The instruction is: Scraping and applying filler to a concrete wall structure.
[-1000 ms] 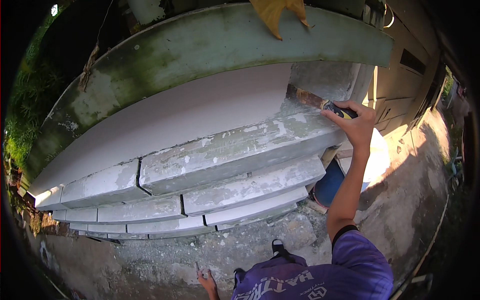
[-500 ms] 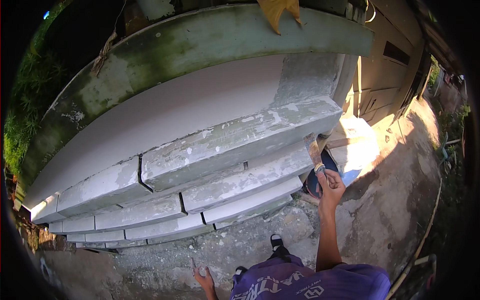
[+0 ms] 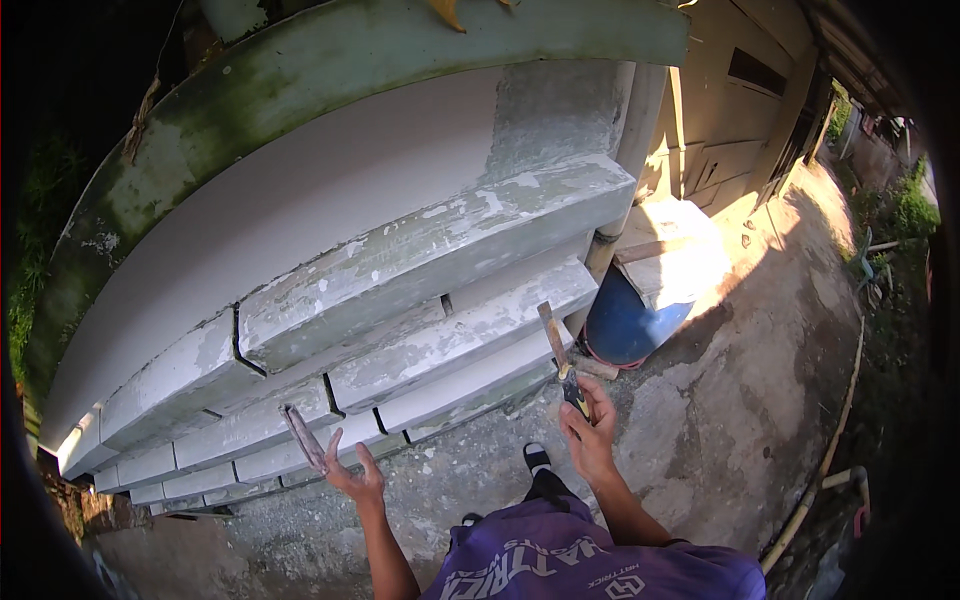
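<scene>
Head view: scraper [image 3: 554, 338], blade pointing up, gripped by its dark-and-yellow handle in right hand [image 3: 590, 430], fingers closed; seen near blue container [image 3: 625, 325]. Flat smeared tool [image 3: 303, 438] held at its lower end by left hand [image 3: 356, 480], fingers partly spread, before stepped ledges [image 3: 455, 375].

Scraper [image 3: 565, 372]: straight, narrow blade with rust-brown staining; dark handle with yellow markings, gripped in the right hand [image 3: 592, 428]; blade directed up and slightly left, away from the fingers. Flat tool [image 3: 303, 440]: long, slim, grey-brown and smeared, held at its lower end in the left hand [image 3: 355, 478], tilted up and leftward.
</scene>
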{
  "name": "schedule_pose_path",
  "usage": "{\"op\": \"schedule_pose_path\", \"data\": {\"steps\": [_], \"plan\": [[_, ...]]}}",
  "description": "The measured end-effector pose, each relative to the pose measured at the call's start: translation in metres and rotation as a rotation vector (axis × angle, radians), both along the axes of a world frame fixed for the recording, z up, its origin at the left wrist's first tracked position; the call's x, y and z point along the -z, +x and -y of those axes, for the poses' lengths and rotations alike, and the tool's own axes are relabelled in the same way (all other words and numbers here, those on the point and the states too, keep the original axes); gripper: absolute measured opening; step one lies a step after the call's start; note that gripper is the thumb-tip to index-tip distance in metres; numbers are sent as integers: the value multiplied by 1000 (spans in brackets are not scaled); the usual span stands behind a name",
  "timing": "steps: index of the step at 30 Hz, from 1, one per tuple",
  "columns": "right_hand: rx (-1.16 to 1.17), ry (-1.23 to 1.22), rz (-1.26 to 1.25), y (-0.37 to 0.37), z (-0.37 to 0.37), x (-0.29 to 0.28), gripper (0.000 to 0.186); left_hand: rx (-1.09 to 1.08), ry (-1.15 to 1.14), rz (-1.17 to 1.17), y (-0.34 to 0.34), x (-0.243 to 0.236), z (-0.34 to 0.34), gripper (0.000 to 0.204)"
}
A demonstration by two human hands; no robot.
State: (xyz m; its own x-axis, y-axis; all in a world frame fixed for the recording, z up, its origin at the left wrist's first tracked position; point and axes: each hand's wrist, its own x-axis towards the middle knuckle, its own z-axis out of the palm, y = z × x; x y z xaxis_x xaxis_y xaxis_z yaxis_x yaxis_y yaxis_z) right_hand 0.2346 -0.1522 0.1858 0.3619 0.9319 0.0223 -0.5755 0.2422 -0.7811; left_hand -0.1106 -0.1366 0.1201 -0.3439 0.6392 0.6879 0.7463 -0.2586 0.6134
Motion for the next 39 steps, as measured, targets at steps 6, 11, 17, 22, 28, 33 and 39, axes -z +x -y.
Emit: {"op": "schedule_pose_path", "data": {"steps": [6,11,17,22,28,33,39], "plan": [[116,-120,142,31,7,2,28,-108,254,-424,-1,-106,-65,56],[211,-109,127,60,4,5,26,-15,231,-359,-5,-148,-115,52],[358,67,118,99,-34,-28,22,-331,508,-607,-2,-154,-150,35],[515,323,235,112,-104,-96,28,-370,487,-605,-9,-147,-150,41],[573,592,310,95,-177,-202,36,-317,392,-503,-25,-132,-148,47],[592,918,419,63,-207,-228,30,-344,505,-516,-18,-136,-158,47],[759,734,926,48,-216,-149,33,-366,530,-529,-20,-135,-157,44]]}}
